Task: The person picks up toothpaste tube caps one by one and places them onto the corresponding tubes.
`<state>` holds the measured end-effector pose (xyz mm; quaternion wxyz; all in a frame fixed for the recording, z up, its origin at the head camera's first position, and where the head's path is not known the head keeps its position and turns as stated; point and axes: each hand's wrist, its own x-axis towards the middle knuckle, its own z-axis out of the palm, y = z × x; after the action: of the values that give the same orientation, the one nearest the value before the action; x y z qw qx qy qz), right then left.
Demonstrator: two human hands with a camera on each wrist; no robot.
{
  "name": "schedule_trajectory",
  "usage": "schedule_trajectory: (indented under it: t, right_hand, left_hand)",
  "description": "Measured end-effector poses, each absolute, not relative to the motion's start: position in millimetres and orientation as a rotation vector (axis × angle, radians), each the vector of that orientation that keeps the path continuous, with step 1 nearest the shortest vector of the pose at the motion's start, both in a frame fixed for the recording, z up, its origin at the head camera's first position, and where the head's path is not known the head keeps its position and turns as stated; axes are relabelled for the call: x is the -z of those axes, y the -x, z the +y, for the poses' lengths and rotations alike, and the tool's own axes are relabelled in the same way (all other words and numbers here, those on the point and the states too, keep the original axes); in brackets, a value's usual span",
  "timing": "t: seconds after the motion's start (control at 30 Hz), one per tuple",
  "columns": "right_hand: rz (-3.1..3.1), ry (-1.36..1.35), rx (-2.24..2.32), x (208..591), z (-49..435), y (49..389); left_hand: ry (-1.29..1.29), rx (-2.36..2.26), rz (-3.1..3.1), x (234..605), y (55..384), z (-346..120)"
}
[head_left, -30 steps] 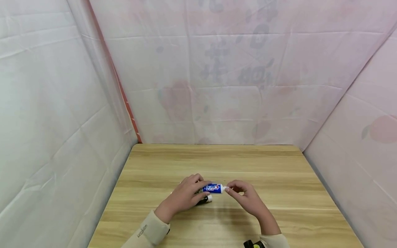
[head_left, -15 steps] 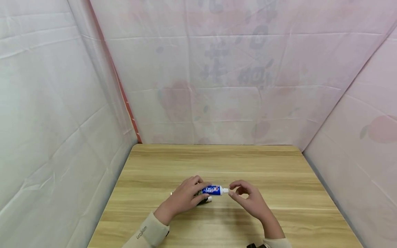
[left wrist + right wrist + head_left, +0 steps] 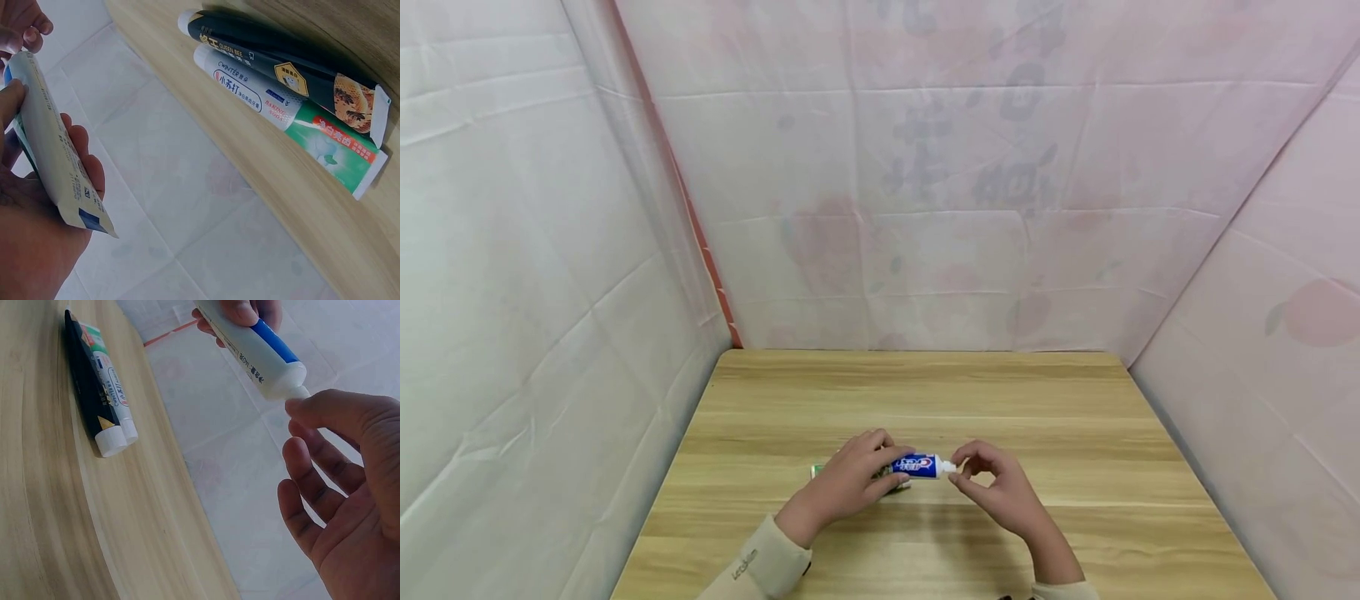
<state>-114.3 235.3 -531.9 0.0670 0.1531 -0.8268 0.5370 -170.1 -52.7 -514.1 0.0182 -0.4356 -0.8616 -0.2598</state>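
My left hand (image 3: pixel 844 478) grips a blue and white toothpaste tube (image 3: pixel 916 466) above the table, its capped end toward the right. At that end, thumb and forefinger of my right hand (image 3: pixel 1002 492) pinch the small white cap (image 3: pixel 296 394); the other fingers of that hand are loosely bent. The left wrist view shows the printed pale back of the tube (image 3: pixel 53 137) between thumb and fingers. Below the left hand lie a black toothpaste tube (image 3: pixel 284 69) and a green and white toothpaste tube (image 3: pixel 300 119), side by side; the head view mostly hides them behind the hand.
The wooden table (image 3: pixel 760 392) has white printed sheets behind it (image 3: pixel 925 250) and along its left (image 3: pixel 550 333) and right (image 3: pixel 1262 350) sides.
Half a second ago the right fingers stood slightly apart around the cap; now they pinch it again. The held tube has come slightly lower in the head view.
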Motion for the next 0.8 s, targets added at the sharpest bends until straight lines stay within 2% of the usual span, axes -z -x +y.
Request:
schedule_trajectory:
  t: [0.8]
  right_hand:
    - [-2.546, -0.355, -1.703, 540.3, 231.8, 120.3]
  left_hand:
    - [1.367, 0.793, -2.635, 517.8, 168.7, -46.6]
